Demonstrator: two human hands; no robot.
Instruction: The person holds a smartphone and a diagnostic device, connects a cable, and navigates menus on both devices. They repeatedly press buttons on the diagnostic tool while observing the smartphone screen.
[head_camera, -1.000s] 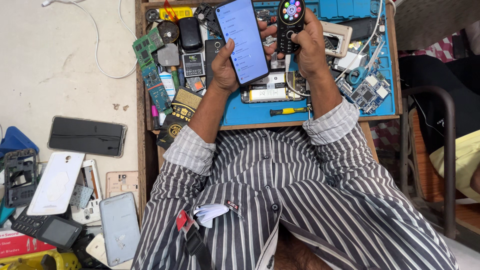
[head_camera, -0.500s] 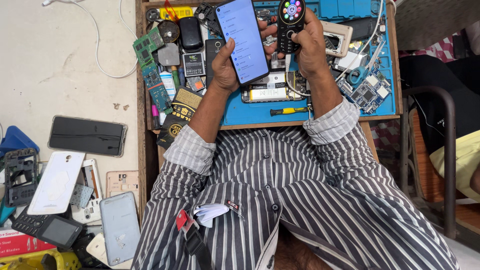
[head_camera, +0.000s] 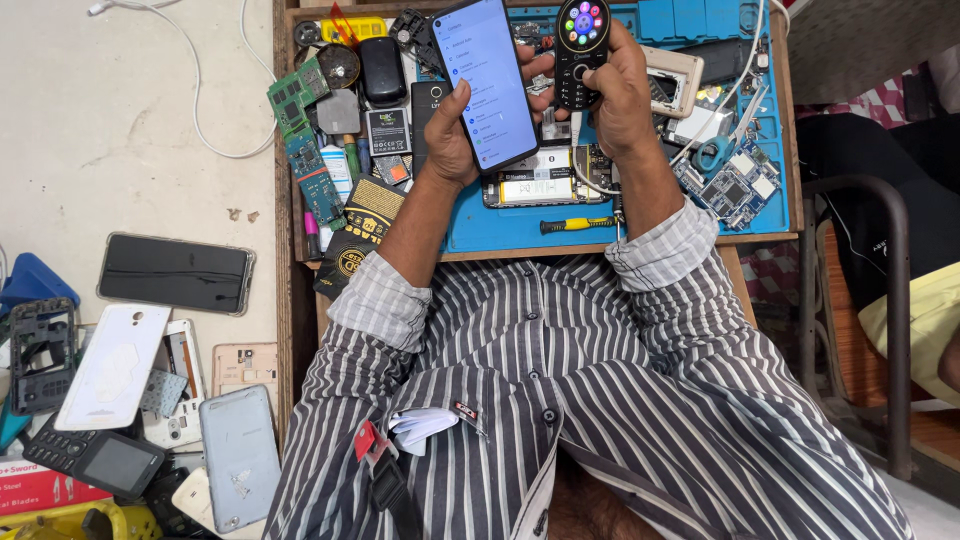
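My left hand (head_camera: 452, 130) grips a smartphone (head_camera: 487, 80) with a lit bluish screen, held tilted above the blue work mat (head_camera: 500, 228). My right hand (head_camera: 617, 95) holds a small black keypad phone (head_camera: 581, 50) whose round screen shows coloured icons; the thumb rests on its keys. Both devices are side by side, nearly touching. Under my hands an opened phone (head_camera: 545, 178) with its battery showing lies on the mat. A yellow-handled screwdriver (head_camera: 578, 225) lies near the mat's front edge.
Circuit boards (head_camera: 305, 135), batteries and small parts crowd the mat's left side; a bare board (head_camera: 735, 185) and cables lie at right. On the floor at left lie a dark phone (head_camera: 175, 273), white and blue back covers (head_camera: 238, 455) and a keypad phone (head_camera: 95, 460). A chair frame (head_camera: 880, 300) stands at right.
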